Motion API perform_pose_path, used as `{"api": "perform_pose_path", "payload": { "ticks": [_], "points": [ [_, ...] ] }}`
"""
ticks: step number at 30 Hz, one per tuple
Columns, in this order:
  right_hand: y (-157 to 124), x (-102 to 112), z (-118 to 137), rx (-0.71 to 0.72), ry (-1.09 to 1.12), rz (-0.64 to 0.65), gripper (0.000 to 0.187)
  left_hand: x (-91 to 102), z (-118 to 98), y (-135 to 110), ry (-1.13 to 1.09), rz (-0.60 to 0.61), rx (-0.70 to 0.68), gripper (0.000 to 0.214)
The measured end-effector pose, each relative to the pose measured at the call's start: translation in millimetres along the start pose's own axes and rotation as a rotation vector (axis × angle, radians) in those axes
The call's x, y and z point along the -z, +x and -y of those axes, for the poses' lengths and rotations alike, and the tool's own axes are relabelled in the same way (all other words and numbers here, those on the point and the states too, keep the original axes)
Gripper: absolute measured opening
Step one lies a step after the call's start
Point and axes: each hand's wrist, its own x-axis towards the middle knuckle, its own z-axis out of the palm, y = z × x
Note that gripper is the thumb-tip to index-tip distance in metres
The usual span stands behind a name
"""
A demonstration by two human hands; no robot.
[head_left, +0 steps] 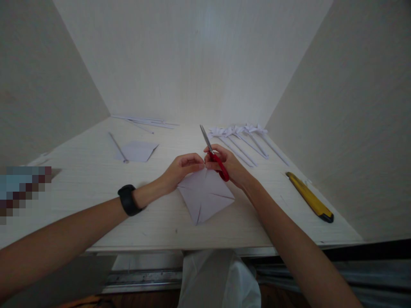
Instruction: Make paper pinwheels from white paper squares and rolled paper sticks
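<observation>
A square sheet of pale paper (205,196) with crease lines and cuts lies on the white desk (80,179), one corner pointing at me. My left hand (181,169), with a black band on its wrist, pinches the far corner of the sheet. My right hand (229,164) is closed round the red handles of a pair of scissors (212,152). The steel blades point up and away, just above that far corner.
Several finished white paper pinwheels on sticks (244,137) lie at the back right. A yellow and black utility knife (310,196) rests at the right edge. A spare paper square (138,150) and a thin stick (118,146) lie at the left, paper strips (144,122) behind.
</observation>
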Motion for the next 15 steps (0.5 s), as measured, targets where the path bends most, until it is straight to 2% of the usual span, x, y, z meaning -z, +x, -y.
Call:
{"api": "perform_pose_path", "payload": {
  "ticks": [6,15],
  "points": [
    [1.7,-3.8,-2.9,0.033,-0.028,-0.055,0.037,-2.4,-1.5,-0.8,0.074,-0.065,-0.058,0.020],
    [4.4,-10.5,-5.4,0.167,-0.033,-0.151,0.037,-1.4,-3.7,-2.2,0.236,-0.151,-0.255,0.013]
  ]
}}
